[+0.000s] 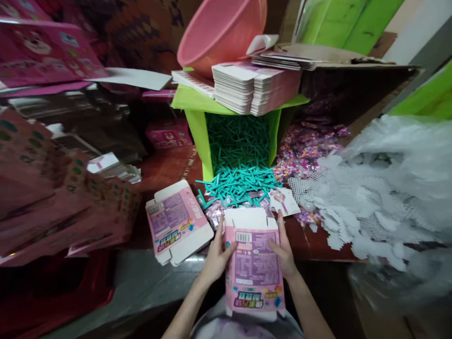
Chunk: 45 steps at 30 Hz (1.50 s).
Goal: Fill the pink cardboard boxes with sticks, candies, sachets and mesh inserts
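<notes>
Between my two hands is a pink and purple printed carton, its white end flaps standing out at top and bottom. My left hand grips its left edge, thumb on the printed face. On the opposite edge my right hand holds it the same way. To the left lies a stack of flattened cartons with the same print. Just beyond my hands are teal sticks spilling from a lime-green box. White printed cards lie near my right fingertips.
White mesh pieces and a clear plastic bag fill the right side. Colourful small packets lie behind them. Stacked cards and a pink basin sit atop the lime-green box. Pink printed cartons crowd the left.
</notes>
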Available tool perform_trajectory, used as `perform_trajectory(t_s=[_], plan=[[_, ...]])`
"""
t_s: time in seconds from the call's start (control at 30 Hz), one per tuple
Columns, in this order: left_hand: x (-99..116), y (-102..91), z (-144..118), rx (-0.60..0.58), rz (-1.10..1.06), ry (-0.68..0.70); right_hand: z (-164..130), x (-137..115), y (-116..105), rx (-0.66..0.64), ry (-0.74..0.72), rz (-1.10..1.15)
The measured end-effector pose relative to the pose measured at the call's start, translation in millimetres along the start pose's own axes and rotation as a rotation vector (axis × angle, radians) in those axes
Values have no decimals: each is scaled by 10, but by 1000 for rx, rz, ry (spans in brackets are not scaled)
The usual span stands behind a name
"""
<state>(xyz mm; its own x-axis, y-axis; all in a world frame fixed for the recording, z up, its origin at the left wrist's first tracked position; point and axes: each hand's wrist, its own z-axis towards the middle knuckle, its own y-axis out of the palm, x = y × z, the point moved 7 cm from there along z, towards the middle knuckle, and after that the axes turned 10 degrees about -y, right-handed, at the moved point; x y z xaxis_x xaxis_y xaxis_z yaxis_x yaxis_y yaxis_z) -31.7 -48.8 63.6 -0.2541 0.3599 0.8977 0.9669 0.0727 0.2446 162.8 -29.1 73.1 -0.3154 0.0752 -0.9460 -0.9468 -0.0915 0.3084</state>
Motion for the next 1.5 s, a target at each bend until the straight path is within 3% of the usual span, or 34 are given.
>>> perform_trajectory(t_s=[0.13,0.2,0.3,0.37,0.43,0.53,0.63,0.73,0.93,1.0,1.1,1.17,1.2,1.3,1.37,1.43,1.5], plan=[[6,202,-99,-207,221,0,-65,126,-279,111,29,-6],[0,281,-90,-232,300,33,-111,277,-356,148,96,18],[-70,303,14,-49,275,111,-155,432,-402,226,168,-18],[-205,248,102,113,104,112,-146,439,-356,240,141,6],[-393,213,179,186,-35,65,-133,423,-282,210,105,69],[-567,197,219,193,-10,47,-161,440,-282,188,97,-56],[-562,169,156,221,67,146,-212,473,-381,231,43,-231],[-551,161,102,237,105,207,-245,578,-421,219,35,-227],[-713,141,109,245,84,109,-349,649,-399,237,43,-262],[-725,160,54,243,118,110,-410,594,-376,238,72,-296],[-663,165,-116,344,289,117,-398,421,-353,156,60,-274],[-545,205,-223,377,403,98,-268,265,-463,158,15,-267],[-441,250,-262,363,429,104,-168,174,-592,225,-23,-309],[48,601,-336,144,495,281,161,-142,-1083,568,-197,-666],[303,1061,-423,-154,705,479,402,-264,-1242,614,-276,-978],[213,1567,-573,-479,1072,646,614,-251,-1302,518,-278,-1183],[-183,1932,-680,-673,1444,724,723,-195,-1337,428,-267,-1247]])
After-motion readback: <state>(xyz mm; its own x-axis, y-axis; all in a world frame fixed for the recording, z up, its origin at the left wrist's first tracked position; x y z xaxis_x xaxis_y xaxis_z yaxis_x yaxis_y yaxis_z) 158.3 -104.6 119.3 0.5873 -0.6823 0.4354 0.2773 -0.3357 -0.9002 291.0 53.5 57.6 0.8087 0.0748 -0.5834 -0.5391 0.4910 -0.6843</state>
